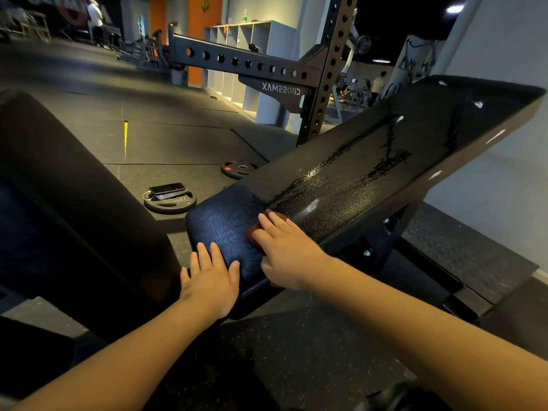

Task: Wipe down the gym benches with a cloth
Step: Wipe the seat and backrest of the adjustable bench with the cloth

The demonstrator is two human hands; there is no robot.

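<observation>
The reddish-brown cloth (252, 232) is mostly buried under the right hand (286, 247) at the near end of the bench (355, 179), only its edges peeking out, the black pad (59, 203) runs off the left edge, and the far-off person (95, 16) is too small to make out.

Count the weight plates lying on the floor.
2: one plate under a phone, left of the bench; another plate farther back. The bench may hide more.
</observation>
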